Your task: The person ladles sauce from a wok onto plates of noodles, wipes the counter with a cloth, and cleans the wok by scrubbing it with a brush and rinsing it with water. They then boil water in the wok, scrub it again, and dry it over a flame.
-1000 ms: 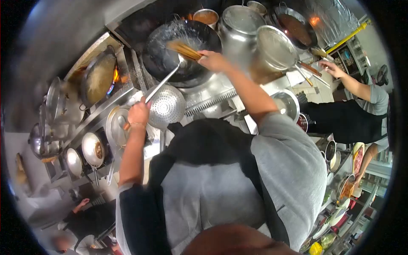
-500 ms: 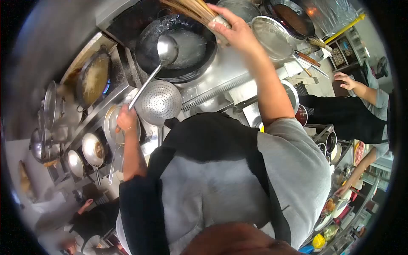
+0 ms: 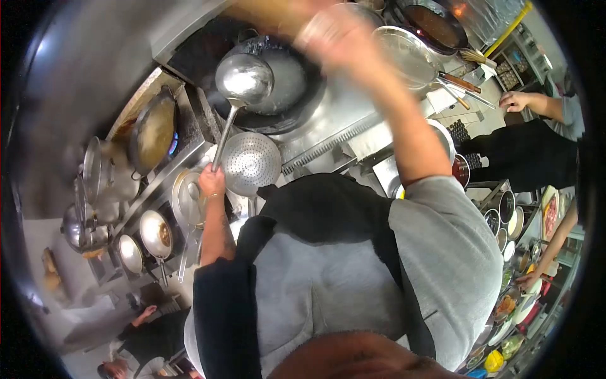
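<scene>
The black wok (image 3: pixel 287 88) sits at the far middle of the steel worktop (image 3: pixel 344 120). It is round and dark-rimmed, with pale, foamy liquid pooled inside. Over its near-left rim hangs the ladle (image 3: pixel 244 80): bright steel, with a deep round bowl turned up toward the camera and a long thin handle that slants down to the near left. The left hand (image 3: pixel 213 181) has its fingers clenched round the end of that handle, well short of the wok.

The right hand (image 3: pixel 334 35) is raised over the far right edge of the wok. It is smeared by motion, so I cannot tell how its fingers stand. A straw-coloured streak (image 3: pixel 259 11) runs left from it, too blurred to name.

At the left, a second pan (image 3: pixel 154 129) stands tilted over a blue flame. To the right of the wok is a wide wire strainer (image 3: pixel 410 54), and beyond that a pan of brown sauce (image 3: pixel 435 25). A perforated skimmer (image 3: pixel 250 163) lies just right of the ladle handle, between the wok and the person's chest. Small steel bowls (image 3: pixel 158 230) line the near left. At the far right, a co-worker's hand (image 3: pixel 514 100) rests by the worktop edge.
</scene>
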